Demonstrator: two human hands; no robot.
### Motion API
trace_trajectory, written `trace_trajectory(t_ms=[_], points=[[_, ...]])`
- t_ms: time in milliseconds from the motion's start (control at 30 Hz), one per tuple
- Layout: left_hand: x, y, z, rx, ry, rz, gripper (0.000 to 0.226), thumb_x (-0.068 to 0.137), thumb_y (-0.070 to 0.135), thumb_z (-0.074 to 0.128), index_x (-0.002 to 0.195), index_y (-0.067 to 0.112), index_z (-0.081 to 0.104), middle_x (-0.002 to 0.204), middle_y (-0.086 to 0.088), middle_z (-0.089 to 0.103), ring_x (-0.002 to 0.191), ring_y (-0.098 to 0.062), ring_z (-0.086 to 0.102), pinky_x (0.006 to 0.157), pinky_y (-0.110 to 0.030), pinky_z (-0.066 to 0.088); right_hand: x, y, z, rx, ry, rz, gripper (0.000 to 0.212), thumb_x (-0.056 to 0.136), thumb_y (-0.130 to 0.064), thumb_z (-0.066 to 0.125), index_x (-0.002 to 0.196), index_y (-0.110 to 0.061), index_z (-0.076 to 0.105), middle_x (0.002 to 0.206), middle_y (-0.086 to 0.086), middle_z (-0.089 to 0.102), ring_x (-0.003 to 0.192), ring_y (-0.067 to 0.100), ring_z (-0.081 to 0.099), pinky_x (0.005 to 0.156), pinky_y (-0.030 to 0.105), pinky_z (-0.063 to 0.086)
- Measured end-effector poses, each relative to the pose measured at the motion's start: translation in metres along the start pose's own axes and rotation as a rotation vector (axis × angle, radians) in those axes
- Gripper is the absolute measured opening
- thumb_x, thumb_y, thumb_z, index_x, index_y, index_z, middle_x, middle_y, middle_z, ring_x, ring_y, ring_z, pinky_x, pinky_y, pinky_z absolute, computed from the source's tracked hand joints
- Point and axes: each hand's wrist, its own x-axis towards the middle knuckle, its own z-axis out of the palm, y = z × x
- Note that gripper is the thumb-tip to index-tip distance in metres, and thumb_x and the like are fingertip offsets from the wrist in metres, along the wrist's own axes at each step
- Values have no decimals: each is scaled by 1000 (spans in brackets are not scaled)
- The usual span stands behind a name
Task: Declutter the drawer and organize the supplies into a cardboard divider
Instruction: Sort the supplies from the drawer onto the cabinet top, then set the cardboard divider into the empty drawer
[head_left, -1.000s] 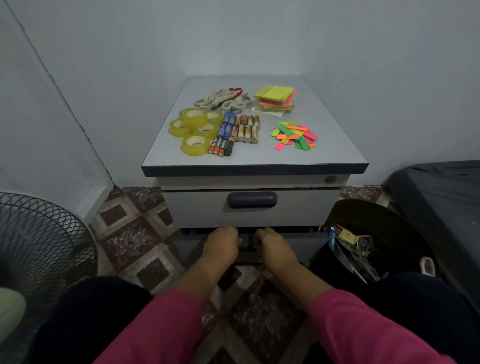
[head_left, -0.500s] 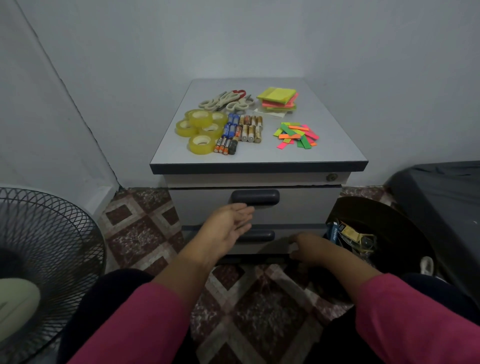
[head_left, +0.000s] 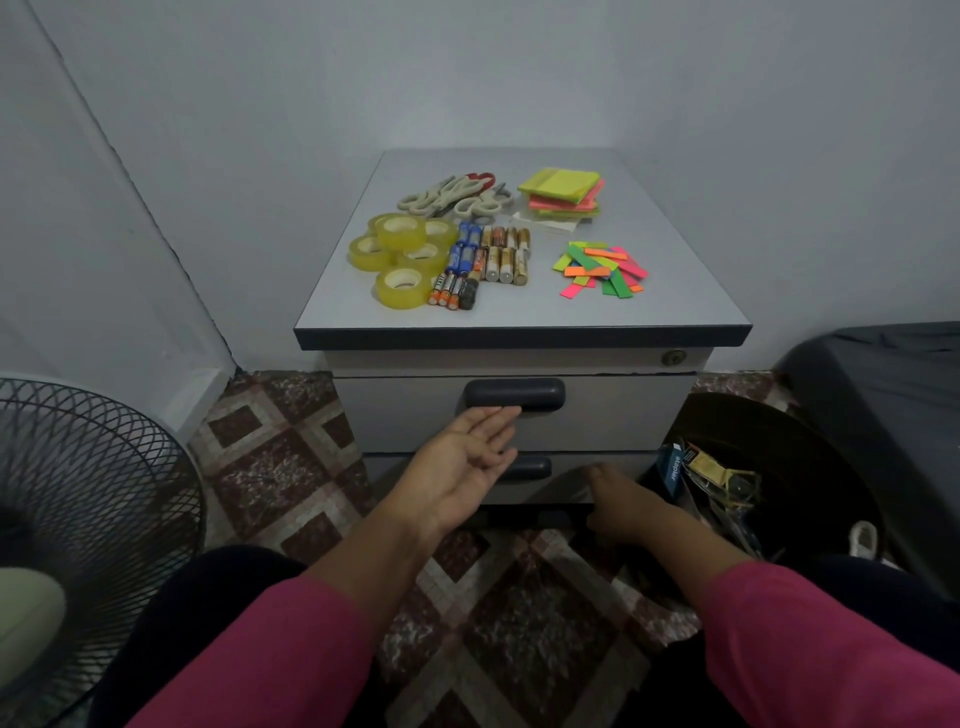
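Note:
A grey drawer cabinet (head_left: 613, 415) stands against the wall with both drawers closed. On its top lie yellow tape rolls (head_left: 402, 257), batteries (head_left: 485, 262), scissors (head_left: 457, 195), a stack of sticky notes (head_left: 563, 192) and loose neon paper strips (head_left: 602, 267). My left hand (head_left: 467, 462) is palm up with straight fingers, its fingertips just under the upper drawer's dark handle (head_left: 514, 393). My right hand (head_left: 621, 501) is low at the cabinet's bottom right, in shadow, fingers bent; I cannot see anything in it. No cardboard divider is in view.
A dark bin (head_left: 769, 467) with packaging and a stapler box stands right of the cabinet. A black covered object (head_left: 893, 415) fills the far right. A fan (head_left: 88, 509) stands at the left. The floor is patterned tile (head_left: 280, 467).
Both hands have left the lower drawer's handle and that drawer is now closed. My left hand has risen, palm up, to the upper handle. My right hand moved right, low by the bin.

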Motion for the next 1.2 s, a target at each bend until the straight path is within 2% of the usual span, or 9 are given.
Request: trace_trajectory(t_ms=[167,267,333,467,533,733,867,1033,1200], points=[[-2,0,0,3,5,5,64,79,-29,19,122,7,51,126,-9,60,136,-26,39,112,-39,32,-1,-2,-4,-31,2,-8,64,92,-14,56,147,-5,26,149,13,31,134,27,36,108,32,31],[-4,-2,-1,3,1,1,66,77,-29,20,124,7,50,128,-9,60,137,-27,38,110,-38,34,-2,-6,-11,-77,63,-46,46,92,-14,53,137,-11,44,137,12,48,122,26,49,100,36,44],[-6,-4,-2,3,0,-6,67,76,-28,20,123,8,50,128,-8,61,137,-27,38,107,-38,36,-8,-15,-21,-68,226,-95,35,93,-17,50,127,-18,57,125,7,58,109,25,58,89,38,50],[-15,-7,-3,25,-1,-21,65,77,-27,20,121,9,52,125,-4,62,136,-25,39,110,-40,33,-26,-29,-39,-28,870,-355,24,87,-21,50,98,-14,69,92,4,65,82,22,61,63,29,47],[-22,-8,-6,41,-16,-42,64,78,-25,22,124,9,52,124,-3,64,134,-24,41,111,-41,33,-30,-32,-46,-21,1040,-418,16,84,-13,59,95,-9,70,88,4,63,84,18,55,66,24,41],[-38,7,-10,382,-66,-77,30,95,0,43,121,7,58,113,-8,70,115,-23,61,99,-39,46,-29,-38,-52,-64,904,-251,29,94,-29,52,108,-12,70,100,5,70,92,24,64,89,37,44],[-54,28,3,657,53,169,19,98,9,49,105,7,66,95,-7,75,94,-20,70,80,-31,55,-38,-44,-65,-20,830,-193,31,98,-36,44,109,-20,68,104,-2,67,99,17,59,95,34,32],[-60,39,-6,984,214,626,22,95,10,54,93,27,68,88,9,73,90,-2,66,80,-19,50,-60,-49,-64,-81,764,-146,32,98,-40,43,92,-21,68,87,-4,64,84,16,59,89,33,36],[-56,42,-14,1209,279,680,24,94,11,55,90,31,67,94,12,69,91,0,63,82,-22,52,-87,-57,-63,-55,605,-98,50,97,-51,39,58,-23,52,59,-4,55,58,13,53,53,28,36]])
